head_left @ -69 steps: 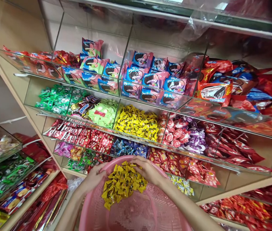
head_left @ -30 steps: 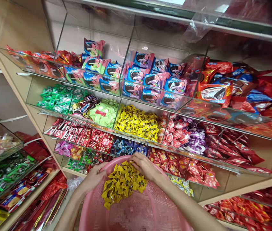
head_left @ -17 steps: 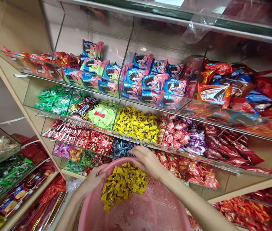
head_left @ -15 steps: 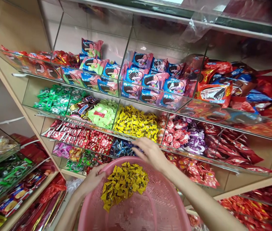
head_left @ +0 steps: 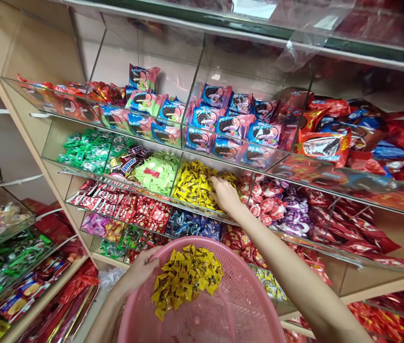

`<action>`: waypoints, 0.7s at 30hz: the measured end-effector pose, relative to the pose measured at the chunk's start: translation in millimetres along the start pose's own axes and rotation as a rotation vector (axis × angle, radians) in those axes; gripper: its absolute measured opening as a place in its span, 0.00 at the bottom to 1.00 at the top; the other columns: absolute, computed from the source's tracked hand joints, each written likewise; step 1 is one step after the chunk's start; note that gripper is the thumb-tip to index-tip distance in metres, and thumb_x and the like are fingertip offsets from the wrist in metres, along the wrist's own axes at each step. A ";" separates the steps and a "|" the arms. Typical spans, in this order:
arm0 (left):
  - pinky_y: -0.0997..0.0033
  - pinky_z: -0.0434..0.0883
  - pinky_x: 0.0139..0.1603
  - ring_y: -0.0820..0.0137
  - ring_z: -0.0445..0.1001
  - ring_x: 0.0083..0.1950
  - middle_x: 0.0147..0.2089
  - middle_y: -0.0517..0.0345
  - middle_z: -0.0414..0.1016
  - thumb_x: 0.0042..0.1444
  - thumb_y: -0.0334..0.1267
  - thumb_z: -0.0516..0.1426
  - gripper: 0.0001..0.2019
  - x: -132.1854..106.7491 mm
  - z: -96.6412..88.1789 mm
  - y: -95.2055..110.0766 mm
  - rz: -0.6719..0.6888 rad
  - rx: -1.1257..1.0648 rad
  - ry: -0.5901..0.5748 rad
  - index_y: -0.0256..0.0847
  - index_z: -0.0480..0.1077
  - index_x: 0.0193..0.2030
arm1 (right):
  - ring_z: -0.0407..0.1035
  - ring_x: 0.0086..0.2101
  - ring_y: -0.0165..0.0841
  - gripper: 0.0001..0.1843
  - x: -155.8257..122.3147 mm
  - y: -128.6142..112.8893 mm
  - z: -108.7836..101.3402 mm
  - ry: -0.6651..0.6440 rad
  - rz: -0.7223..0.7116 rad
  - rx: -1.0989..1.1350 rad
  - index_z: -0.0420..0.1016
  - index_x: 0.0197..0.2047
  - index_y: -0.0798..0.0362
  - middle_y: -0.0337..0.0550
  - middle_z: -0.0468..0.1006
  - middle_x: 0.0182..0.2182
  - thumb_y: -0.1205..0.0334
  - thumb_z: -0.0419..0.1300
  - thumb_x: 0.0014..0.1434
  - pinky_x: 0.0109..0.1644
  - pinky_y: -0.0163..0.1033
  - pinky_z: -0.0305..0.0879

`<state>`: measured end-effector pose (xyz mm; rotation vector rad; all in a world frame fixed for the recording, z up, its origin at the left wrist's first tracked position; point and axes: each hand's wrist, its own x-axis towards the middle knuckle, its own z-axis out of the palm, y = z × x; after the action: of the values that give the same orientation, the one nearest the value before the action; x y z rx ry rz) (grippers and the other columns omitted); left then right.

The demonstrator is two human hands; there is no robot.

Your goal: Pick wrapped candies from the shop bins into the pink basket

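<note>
A pink perforated plastic basket [head_left: 202,328] is held at its left rim by my left hand [head_left: 146,264], whose fingers are closed over the edge. Inside lies a heap of yellow-wrapped candies [head_left: 187,276], against the basket's far left side. My right hand [head_left: 225,194] is in the shelf bin of yellow-wrapped candies [head_left: 194,183]. Its fingers are slightly curled and apart, touching the top of the pile; their tips are partly hidden.
Clear dividers split the shelf into bins. Left of the yellow candies are light green packets [head_left: 157,174]; to the right, red-and-white candies [head_left: 264,202]. A glass shelf edge [head_left: 230,162] runs above, with blue-and-pink cookie packs [head_left: 232,125]. Below are blue-wrapped candies [head_left: 187,223].
My right hand has moved forward and up from above the basket's far rim into the bin of yellow candies. My left hand still grips the basket. The view has shifted slightly.
</note>
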<state>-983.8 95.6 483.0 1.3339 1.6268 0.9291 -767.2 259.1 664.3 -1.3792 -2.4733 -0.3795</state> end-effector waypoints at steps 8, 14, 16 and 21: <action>0.61 0.55 0.62 0.61 0.63 0.59 0.56 0.52 0.68 0.47 0.38 0.50 0.27 2.6 -0.8 -7.3 0.032 0.025 -0.004 0.34 0.66 0.55 | 0.63 0.46 0.39 0.17 7.2 -13.4 -1.0 -0.028 0.012 -0.100 0.58 0.51 0.53 0.51 0.66 0.48 0.65 0.52 0.58 0.40 0.37 0.62; 0.61 0.55 0.61 0.61 0.62 0.59 0.59 0.51 0.64 0.47 0.37 0.49 0.28 -1.3 -3.3 4.0 0.036 0.012 -0.039 0.33 0.64 0.56 | 0.66 0.42 0.37 0.11 10.1 -14.7 1.1 0.011 0.000 -0.166 0.61 0.48 0.53 0.50 0.66 0.45 0.64 0.47 0.62 0.35 0.36 0.62; 0.61 0.55 0.61 0.62 0.62 0.59 0.59 0.52 0.64 0.46 0.37 0.49 0.28 -0.9 -3.4 4.2 0.036 -0.009 -0.049 0.34 0.64 0.56 | 0.66 0.41 0.37 0.12 10.5 -13.3 0.2 0.016 -0.013 -0.176 0.64 0.46 0.52 0.49 0.66 0.45 0.64 0.43 0.63 0.34 0.35 0.61; 0.62 0.55 0.62 0.62 0.61 0.60 0.59 0.52 0.65 0.46 0.37 0.50 0.28 1.3 -2.7 0.5 0.017 -0.010 -0.042 0.34 0.65 0.56 | 0.65 0.39 0.36 0.13 6.8 -8.6 -9.9 0.081 -0.011 -0.122 0.67 0.42 0.53 0.49 0.67 0.42 0.62 0.43 0.64 0.33 0.35 0.60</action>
<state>-986.2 96.9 484.4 1.3536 1.5795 0.9123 -776.8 256.5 675.2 -1.3683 -2.4284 -0.5861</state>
